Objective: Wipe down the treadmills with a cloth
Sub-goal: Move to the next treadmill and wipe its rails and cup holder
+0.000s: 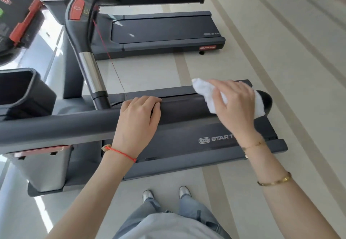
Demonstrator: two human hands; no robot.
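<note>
Right of centre, the right hand (232,104) clutched the soft, light, bunched cloth (204,89) on the stiff handrail (179,111); the left hand (139,115) gripped that rail.

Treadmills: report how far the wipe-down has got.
Done: nothing shows as finished; no surface looks visibly wiped. In hand: the right hand presses the white cloth on the near treadmill's handrail near its end; the left hand steadies the rail. Left: the far treadmill stands untouched.

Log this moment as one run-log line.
left hand braces handrail | right hand presses white cloth near rail end
</note>
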